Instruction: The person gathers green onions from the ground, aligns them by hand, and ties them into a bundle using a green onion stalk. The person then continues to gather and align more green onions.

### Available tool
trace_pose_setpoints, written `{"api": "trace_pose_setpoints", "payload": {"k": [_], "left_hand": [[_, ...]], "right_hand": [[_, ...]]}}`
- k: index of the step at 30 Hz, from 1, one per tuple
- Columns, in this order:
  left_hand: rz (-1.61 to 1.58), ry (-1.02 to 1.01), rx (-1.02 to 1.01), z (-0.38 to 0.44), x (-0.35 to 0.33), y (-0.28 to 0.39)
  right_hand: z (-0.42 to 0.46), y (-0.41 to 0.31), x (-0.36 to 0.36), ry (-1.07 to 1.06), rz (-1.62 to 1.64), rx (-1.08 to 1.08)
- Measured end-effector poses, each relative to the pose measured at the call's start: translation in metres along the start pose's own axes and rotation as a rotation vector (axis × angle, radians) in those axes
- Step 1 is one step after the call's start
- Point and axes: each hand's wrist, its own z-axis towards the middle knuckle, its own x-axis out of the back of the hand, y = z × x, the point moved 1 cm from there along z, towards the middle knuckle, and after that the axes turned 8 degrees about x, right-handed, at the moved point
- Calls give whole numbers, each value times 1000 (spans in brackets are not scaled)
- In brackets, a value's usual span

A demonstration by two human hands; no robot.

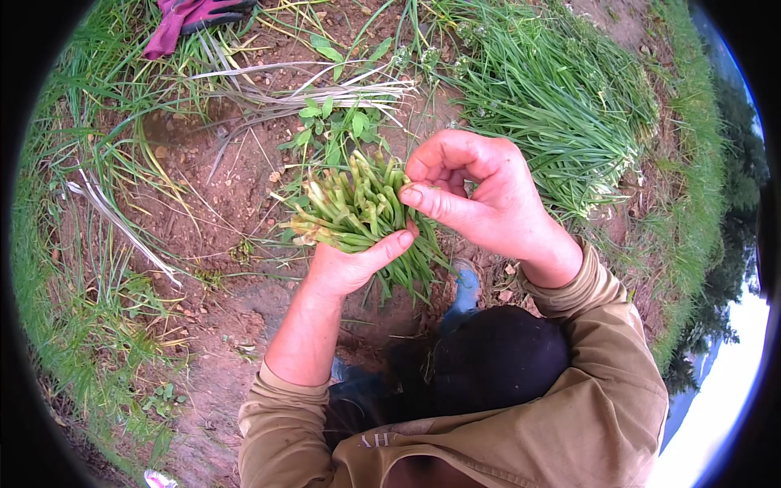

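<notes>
My left hand [357, 265] grips a thick bundle of green stems [360, 204], which look like garlic chives. Their pale, partly browned cut ends point up and to the left. The leafy part hangs down below the palm, and some fingers are hidden behind the bundle. At the bundle's right edge, my right hand [467, 183] has its thumb and forefinger pinched together against the stems. A sliver of green shows by the thumb, seemingly a stem in the pinch; the fingertips partly hide it. The other right fingers are curled.
A large heap of cut green leaves [561, 116] lies at upper right. Dry straw-like strips [329, 94] rest on the reddish soil [238, 189] beyond the bundle. A pink and black glove [189, 21] lies at top left. Below are my dark-clad knee [500, 360] and a blue boot [465, 287].
</notes>
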Motion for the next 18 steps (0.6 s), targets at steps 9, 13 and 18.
{"api": "trace_pose_setpoints", "payload": {"k": [9, 13, 18], "left_hand": [[-58, 35, -44, 1, -9, -2], [-65, 136, -143, 4, -11, -2], [-183, 77, -173, 9, 31, 15]], "right_hand": [[-5, 7, -6, 35, -10, -7], [-1, 11, -11, 69, 24, 88], [-48, 49, 13, 220, 125, -80]]}}
